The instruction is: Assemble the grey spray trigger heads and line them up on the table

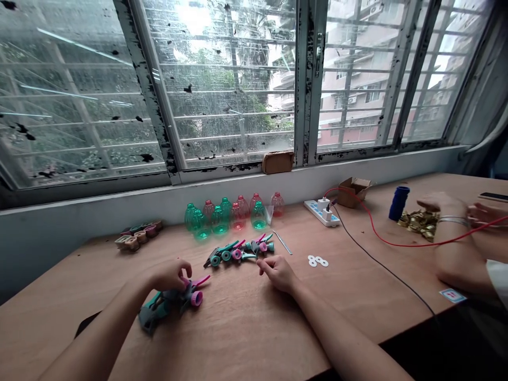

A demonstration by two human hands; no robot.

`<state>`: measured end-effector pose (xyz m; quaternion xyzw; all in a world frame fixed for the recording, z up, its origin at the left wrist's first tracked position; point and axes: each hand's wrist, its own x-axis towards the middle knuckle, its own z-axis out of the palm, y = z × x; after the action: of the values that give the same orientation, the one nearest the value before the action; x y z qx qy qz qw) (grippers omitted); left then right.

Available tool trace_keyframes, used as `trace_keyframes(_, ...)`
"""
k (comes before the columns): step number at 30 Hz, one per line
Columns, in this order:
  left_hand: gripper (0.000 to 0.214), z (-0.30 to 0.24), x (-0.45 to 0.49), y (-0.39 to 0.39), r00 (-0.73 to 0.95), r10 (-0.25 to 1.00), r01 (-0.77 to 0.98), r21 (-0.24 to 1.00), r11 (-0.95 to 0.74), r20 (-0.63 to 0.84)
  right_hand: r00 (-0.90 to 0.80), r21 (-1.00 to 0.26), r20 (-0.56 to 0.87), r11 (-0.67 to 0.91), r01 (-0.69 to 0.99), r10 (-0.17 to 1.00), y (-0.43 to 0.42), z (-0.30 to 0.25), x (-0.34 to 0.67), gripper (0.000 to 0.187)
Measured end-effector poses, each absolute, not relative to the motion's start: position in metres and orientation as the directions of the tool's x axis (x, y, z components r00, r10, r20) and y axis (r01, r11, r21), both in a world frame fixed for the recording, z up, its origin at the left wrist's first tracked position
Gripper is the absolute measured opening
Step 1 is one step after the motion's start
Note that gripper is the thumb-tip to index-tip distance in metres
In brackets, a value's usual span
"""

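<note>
My left hand rests on a small pile of teal and pink spray-trigger heads on the wooden table, fingers curled on the top one. My right hand lies knuckles-up with fingers curled, its fingertips pinched close to a row of more trigger heads; what they hold, if anything, is hidden. Behind that row stand several small green and pink plastic bottles. A thin metal rod lies right of the row.
Small rings and caps sit far left, white washers to the right. A power strip, cardboard box, blue spool and gold parts lie by another person's hands. Red and black cables cross the table.
</note>
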<state>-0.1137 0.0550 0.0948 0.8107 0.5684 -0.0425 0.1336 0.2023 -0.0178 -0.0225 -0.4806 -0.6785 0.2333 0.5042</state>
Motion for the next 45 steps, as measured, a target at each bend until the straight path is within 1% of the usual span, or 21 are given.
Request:
trace_keyframes(3, 0.037, 0.112, -0.114, 0.056, 0.381, 0.874, 0.919, 0.227, -0.323, -0.301, -0.030, -0.795, 0.460, 0.427, 0.430, 0.887, -0.018, -0.022, 0.203, 0.053)
trace_keyframes(4, 0.037, 0.120, -0.113, 0.054, 0.391, 0.873, 0.914, 0.236, -0.330, -0.292, -0.032, -0.792, 0.462, 0.428, 0.435, 0.886, -0.018, -0.023, 0.203, 0.053)
trace_keyframes(7, 0.035, 0.148, -0.101, 0.040, 0.457, 0.861, 0.881, 0.245, -0.404, -0.225, -0.037, -0.787, 0.465, 0.432, 0.440, 0.885, -0.017, -0.024, 0.203, 0.052)
trace_keyframes(9, 0.032, 0.160, -0.084, 0.024, 0.521, 0.842, 0.842, 0.246, -0.480, -0.140, -0.034, -0.788, 0.462, 0.428, 0.443, 0.886, -0.017, -0.025, 0.203, 0.052)
trace_keyframes(11, 0.033, 0.162, -0.062, 0.006, 0.552, 0.831, 0.807, 0.292, -0.513, -0.065, -0.026, -0.789, 0.458, 0.420, 0.449, 0.889, -0.017, -0.025, 0.203, 0.053)
trace_keyframes(15, 0.032, 0.130, -0.019, -0.019, 0.669, 0.743, 0.664, 0.434, -0.609, 0.020, -0.001, -0.791, 0.463, 0.414, 0.451, 0.886, -0.018, -0.024, 0.205, 0.053)
trace_keyframes(18, 0.029, 0.093, 0.002, -0.022, 0.764, 0.641, 0.530, 0.491, -0.691, 0.078, 0.019, -0.792, 0.472, 0.414, 0.449, 0.881, -0.019, -0.022, 0.207, 0.052)
trace_keyframes(21, 0.031, 0.059, 0.010, -0.018, 0.818, 0.567, 0.432, 0.552, -0.713, 0.093, 0.012, -0.793, 0.470, 0.417, 0.444, 0.882, -0.018, -0.022, 0.208, 0.052)
trace_keyframes(25, 0.034, 0.027, 0.009, -0.013, 0.783, 0.614, 0.400, 0.673, -0.622, 0.102, -0.007, -0.799, 0.449, 0.405, 0.445, 0.894, -0.016, -0.025, 0.209, 0.052)
trace_keyframes(28, 0.037, 0.015, 0.007, -0.013, 0.752, 0.654, 0.405, 0.726, -0.556, 0.081, -0.005, -0.804, 0.436, 0.392, 0.447, 0.900, -0.015, -0.027, 0.211, 0.053)
trace_keyframes(31, 0.047, 0.013, 0.008, -0.016, 0.733, 0.677, 0.421, 0.743, -0.521, 0.059, -0.009, -0.817, 0.427, 0.391, 0.424, 0.904, -0.015, -0.028, 0.211, 0.052)
trace_keyframes(33, 0.049, 0.014, 0.009, -0.018, 0.727, 0.684, 0.430, 0.742, -0.514, 0.053, -0.016, -0.823, 0.426, 0.395, 0.409, 0.905, -0.016, -0.028, 0.211, 0.051)
trace_keyframes(38, 0.038, 0.009, 0.010, -0.020, 0.718, 0.693, 0.432, 0.738, -0.519, 0.068, 0.013, -0.824, 0.433, 0.390, 0.412, 0.901, -0.021, -0.026, 0.208, 0.048)
trace_keyframes(42, 0.038, 0.004, 0.008, -0.018, 0.714, 0.696, 0.417, 0.750, -0.513, 0.079, 0.032, -0.840, 0.456, 0.418, 0.347, 0.889, -0.024, -0.024, 0.204, 0.042)
trace_keyframes(45, 0.034, 0.005, 0.009, -0.019, 0.717, 0.689, 0.404, 0.741, -0.537, 0.108, 0.028, -0.851, 0.452, 0.421, 0.315, 0.892, -0.026, -0.023, 0.202, 0.042)
